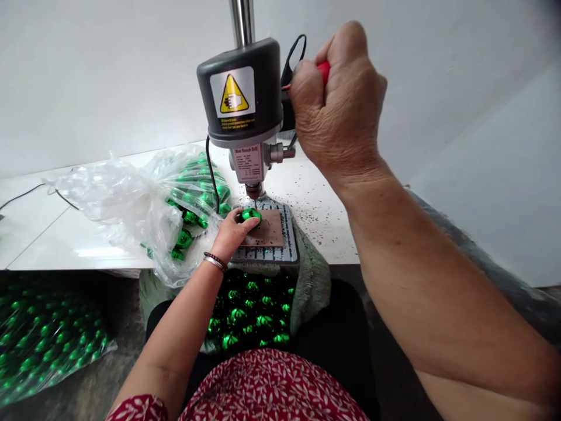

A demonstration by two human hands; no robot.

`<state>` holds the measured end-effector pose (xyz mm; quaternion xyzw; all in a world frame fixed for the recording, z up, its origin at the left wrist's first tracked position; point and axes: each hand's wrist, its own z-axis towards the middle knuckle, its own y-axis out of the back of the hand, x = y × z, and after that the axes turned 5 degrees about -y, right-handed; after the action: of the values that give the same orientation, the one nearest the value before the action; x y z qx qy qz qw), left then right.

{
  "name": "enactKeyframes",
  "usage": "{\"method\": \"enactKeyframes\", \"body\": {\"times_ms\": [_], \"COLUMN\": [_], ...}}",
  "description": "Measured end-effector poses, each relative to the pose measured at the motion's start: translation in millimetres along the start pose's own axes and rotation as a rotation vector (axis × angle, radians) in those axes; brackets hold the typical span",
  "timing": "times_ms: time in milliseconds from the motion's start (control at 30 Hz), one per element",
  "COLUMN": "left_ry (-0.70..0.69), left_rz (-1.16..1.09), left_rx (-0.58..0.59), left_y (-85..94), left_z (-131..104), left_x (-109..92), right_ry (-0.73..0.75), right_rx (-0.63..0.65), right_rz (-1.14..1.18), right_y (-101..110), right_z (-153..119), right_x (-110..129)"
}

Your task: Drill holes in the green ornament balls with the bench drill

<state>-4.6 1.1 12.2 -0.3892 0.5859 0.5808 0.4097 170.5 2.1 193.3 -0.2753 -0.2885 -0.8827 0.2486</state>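
Note:
A shiny green ball [251,217] is gripped in the fingers of my left hand [232,232], over a brown board [272,229] on the ribbed metal base [290,248] of a small bench drill [239,88]. The bit [255,204] points down right at the top of the ball; whether it touches or enters it, I cannot tell. Up at the right of the drill head, my right hand [339,105] is closed around a red-knobbed lever [324,71].
An open clear plastic bag [131,193] of green balls lies left of the drill. Below the table edge, a green woven sack [312,280] holds many more, and another full bag [48,333] stands at lower left. Dark shavings [313,213] litter the white table [339,248].

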Motion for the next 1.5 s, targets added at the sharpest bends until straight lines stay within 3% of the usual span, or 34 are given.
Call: {"method": "enactKeyframes", "body": {"times_ms": [600,933,1267,1500], "left_ry": [-0.131,-0.139,-0.101,-0.090], "left_rz": [0.323,0.255,0.059,0.117], "left_rx": [0.005,0.065,0.245,0.246], "left_y": [-9.7,-1.6,9.9,10.7], "left_z": [-12,-10,19,11], "left_x": [-3,-7,1,-9], "right_ry": [-0.005,0.006,0.014,0.007], "right_rx": [0.035,0.025,0.038,0.079], "right_rz": [-0.072,-0.051,-0.077,-0.087], "right_y": [3,4,3,5], "right_z": [-2,-2,0,0], "right_x": [1,1,-1,2]}}
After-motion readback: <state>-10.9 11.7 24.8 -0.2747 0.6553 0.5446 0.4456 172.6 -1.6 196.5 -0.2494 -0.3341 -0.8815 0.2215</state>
